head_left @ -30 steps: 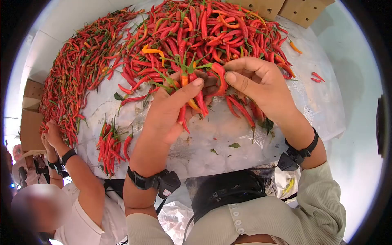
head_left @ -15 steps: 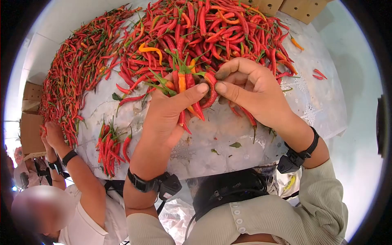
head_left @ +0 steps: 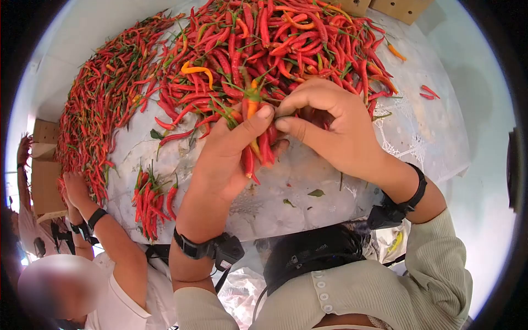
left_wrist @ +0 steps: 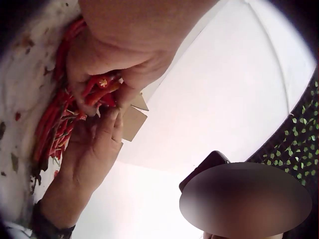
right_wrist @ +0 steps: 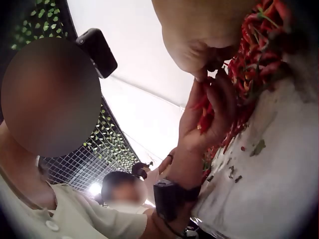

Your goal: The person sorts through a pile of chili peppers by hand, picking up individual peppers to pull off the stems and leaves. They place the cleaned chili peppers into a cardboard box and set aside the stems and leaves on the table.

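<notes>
A small bunch of red and orange chili peppers (head_left: 254, 118) stands in my left hand (head_left: 223, 151), stems up, with the thumb pressed across it. My right hand (head_left: 344, 126) is bent in from the other side, thumb and forefinger pinched together right at the bunch's edge. A red chili pepper (head_left: 267, 148) at that edge is partly covered by the fingers. The left wrist view shows the cut-looking tip end of a pepper (left_wrist: 102, 83) between the hands. Behind them rises a large heap of red chili peppers (head_left: 286, 44).
A small bundle of chili peppers (head_left: 147, 201) lies on the plastic-covered table (head_left: 286, 220) at left. Loose leaves (head_left: 316, 193) and two red peppers (head_left: 429, 92) are scattered about. Another person's hand (head_left: 76, 187) works at the left heap (head_left: 110, 93). Cardboard boxes (head_left: 404, 8) stand behind.
My right hand has brought the curved red pepper leftward to the bunch, where it is now mostly hidden. The left hand keeps holding the bunch in nearly the same place.
</notes>
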Demonstrator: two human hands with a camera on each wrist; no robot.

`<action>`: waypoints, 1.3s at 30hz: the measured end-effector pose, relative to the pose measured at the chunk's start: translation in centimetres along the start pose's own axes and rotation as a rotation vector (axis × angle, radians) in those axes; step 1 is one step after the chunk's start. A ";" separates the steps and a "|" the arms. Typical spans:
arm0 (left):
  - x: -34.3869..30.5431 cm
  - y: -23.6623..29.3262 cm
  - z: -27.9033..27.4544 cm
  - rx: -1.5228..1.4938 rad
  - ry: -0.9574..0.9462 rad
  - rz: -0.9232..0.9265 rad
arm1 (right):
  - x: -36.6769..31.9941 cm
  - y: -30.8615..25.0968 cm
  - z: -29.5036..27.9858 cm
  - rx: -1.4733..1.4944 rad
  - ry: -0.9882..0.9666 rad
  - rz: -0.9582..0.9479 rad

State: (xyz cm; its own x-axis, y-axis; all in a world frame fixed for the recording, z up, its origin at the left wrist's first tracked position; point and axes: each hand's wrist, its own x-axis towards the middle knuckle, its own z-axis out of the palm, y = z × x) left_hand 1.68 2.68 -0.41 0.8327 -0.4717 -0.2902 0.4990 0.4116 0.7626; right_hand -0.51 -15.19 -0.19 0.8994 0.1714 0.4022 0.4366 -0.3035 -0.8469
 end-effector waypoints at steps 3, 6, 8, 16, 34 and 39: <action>-0.3 0.2 0.0 0.016 0.034 -0.039 | 0.3 -0.3 -0.4 -0.029 -0.007 -0.082; -0.5 0.7 -0.2 -0.030 0.069 -0.068 | 1.2 1.1 -1.6 -0.165 0.004 -0.287; -0.5 1.0 -0.7 -0.088 0.063 -0.085 | 1.3 0.6 -3.1 -0.278 0.045 -0.130; -0.2 1.4 -2.0 -0.251 -0.035 -0.040 | 0.6 0.8 -3.2 -0.894 -0.134 -0.050; -0.3 1.7 -1.3 -0.113 0.128 0.009 | 1.1 0.0 -4.0 -0.421 -0.072 0.105; -0.3 1.5 -1.5 -0.119 0.149 0.023 | 1.6 -0.5 -4.8 0.085 0.010 0.183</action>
State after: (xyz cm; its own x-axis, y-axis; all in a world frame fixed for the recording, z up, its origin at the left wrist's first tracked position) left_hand 2.55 4.64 -0.04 0.8662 -0.3437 -0.3627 0.4968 0.5145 0.6989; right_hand 0.79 -19.23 2.51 0.9638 0.1111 0.2425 0.2631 -0.2484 -0.9322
